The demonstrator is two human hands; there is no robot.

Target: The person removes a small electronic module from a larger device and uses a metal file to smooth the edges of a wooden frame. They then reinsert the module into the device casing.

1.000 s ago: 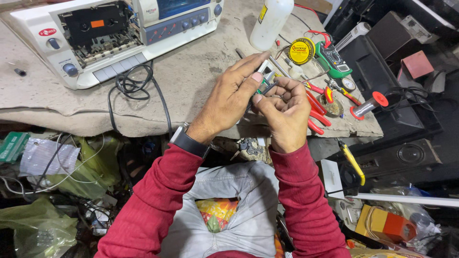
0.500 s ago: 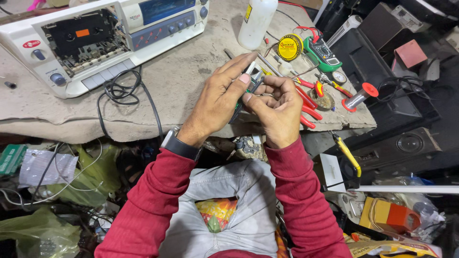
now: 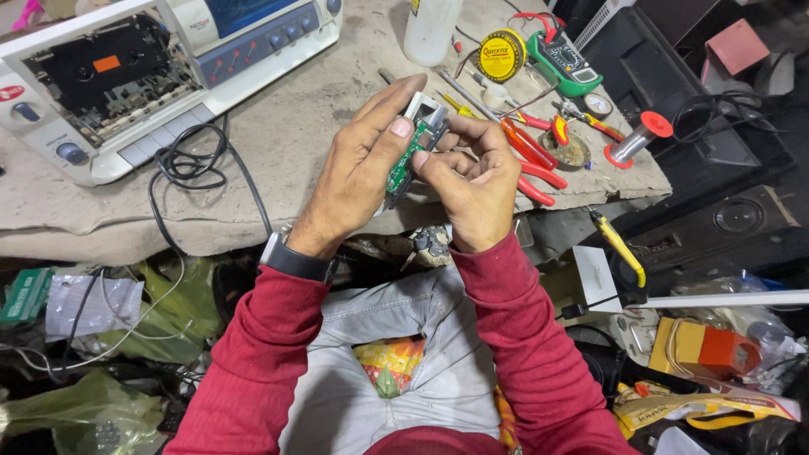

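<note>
My left hand (image 3: 362, 164) and my right hand (image 3: 474, 177) meet above the front edge of the workbench. Between them they grip a small device (image 3: 419, 126): a green circuit board with a grey-white housing at its top end. The left thumb presses on the board's face while the fingers wrap behind it. The right thumb and forefinger pinch its right side. Both sleeves are red, and a dark watch sits on the left wrist.
A white cassette player (image 3: 126, 76) with its deck exposed lies at the back left, its black cord (image 3: 190, 164) coiled beside it. Red-handled pliers (image 3: 529, 156), a green multimeter (image 3: 565, 63), a yellow tin (image 3: 501, 55), a solder spool (image 3: 636, 139) and a white bottle (image 3: 430, 29) crowd the right.
Both hands have stayed closed on the small device, with the fingers shifting slightly. The view has drifted, so the bench appears lower and closer.
</note>
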